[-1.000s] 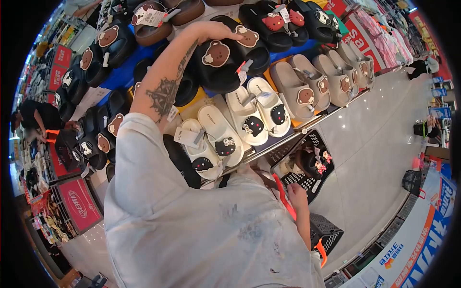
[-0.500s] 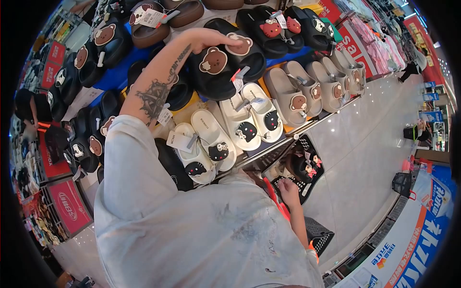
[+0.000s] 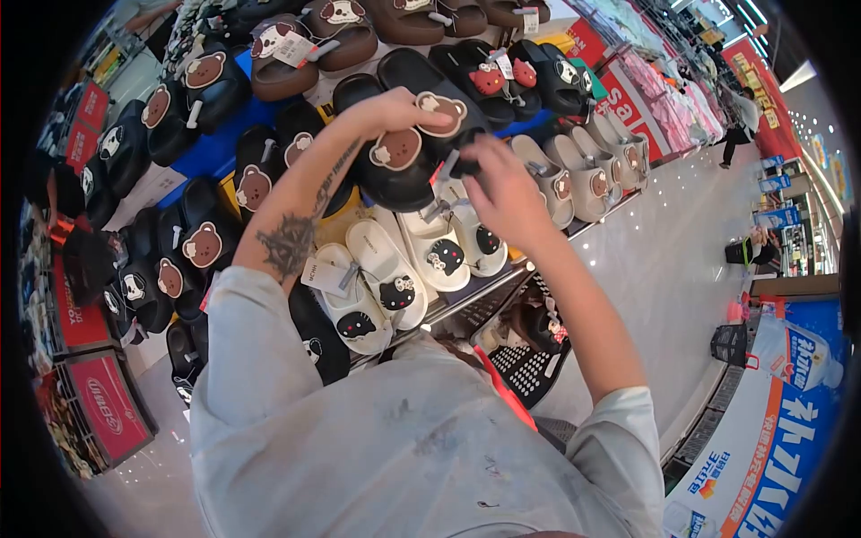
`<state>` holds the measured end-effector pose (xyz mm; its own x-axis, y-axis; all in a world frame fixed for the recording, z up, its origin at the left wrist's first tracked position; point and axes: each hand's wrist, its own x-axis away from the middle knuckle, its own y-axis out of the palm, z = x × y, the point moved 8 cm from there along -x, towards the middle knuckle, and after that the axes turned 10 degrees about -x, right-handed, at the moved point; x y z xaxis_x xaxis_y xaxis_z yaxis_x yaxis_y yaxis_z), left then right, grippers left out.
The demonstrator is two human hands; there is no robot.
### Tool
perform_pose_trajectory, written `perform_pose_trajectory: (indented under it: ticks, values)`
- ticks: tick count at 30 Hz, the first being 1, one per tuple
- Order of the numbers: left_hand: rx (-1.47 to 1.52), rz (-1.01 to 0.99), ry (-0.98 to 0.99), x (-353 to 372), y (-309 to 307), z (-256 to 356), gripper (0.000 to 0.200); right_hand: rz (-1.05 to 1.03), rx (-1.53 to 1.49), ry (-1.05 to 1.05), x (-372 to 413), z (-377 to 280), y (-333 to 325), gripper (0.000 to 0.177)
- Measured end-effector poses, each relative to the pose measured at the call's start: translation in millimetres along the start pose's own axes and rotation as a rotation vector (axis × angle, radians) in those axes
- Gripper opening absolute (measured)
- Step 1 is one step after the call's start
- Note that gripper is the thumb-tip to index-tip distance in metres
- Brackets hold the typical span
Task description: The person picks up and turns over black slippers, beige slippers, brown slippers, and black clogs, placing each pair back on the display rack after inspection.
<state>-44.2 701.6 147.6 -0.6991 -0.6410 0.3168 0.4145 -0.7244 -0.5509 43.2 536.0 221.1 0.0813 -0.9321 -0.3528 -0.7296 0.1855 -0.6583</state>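
My left hand [image 3: 395,109] curls its fingers over the black bear slippers [image 3: 395,179], just above the white cat slippers [image 3: 386,269]; my right hand [image 3: 504,193] pinches their hang tag [image 3: 446,167]. Light, soft foam, I judge; best held by the thick sole edge.

The black slippers [image 3: 399,166] in the left hand [image 3: 395,109] look like soft moulded foam, matt all over, with smooth, rubbery brown bear badges. The tag [image 3: 446,165] by the right hand [image 3: 504,186] is thin printed card. The white slippers [image 3: 386,269] below have the same dull foam finish, and their label [image 3: 323,273] is plain paper. The shelf edge [image 3: 475,296] is bare, bright metal. The basket [image 3: 529,363] is hard black plastic, perforated. The floor [image 3: 682,260] is pale polished tile, glossy enough to throw back the ceiling lights. The person's shirt [image 3: 404,448] is matt grey cloth, smudged in places.
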Motion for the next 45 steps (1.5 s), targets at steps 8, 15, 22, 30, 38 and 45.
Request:
perform_pose_trajectory:
  ticks: [8,15,22,30,38,45]
  values:
    - [-0.335,0.156,0.15,83,28,67,0.041,-0.185,0.189,-0.19,-47,-19,-9,0.041]
    - [-0.333,0.26,0.018,134,46,73,0.04,-0.174,0.069,-0.115,-5,-46,-24,0.046]
    - [0.306,0.175,0.209,167,80,71,0.027,0.342,-0.605,0.497,71,1,-47,0.073]
    - [0.686,-0.057,0.165,171,148,66,0.025,0.328,-0.478,0.554,106,-1,-60,0.078]
    - [0.683,-0.176,0.119,168,173,72,0.026,0.349,-0.301,0.604,124,8,-69,0.077]
    - [0.438,-0.182,0.069,165,188,68,0.024,0.411,-0.362,0.611,132,20,-68,0.077]
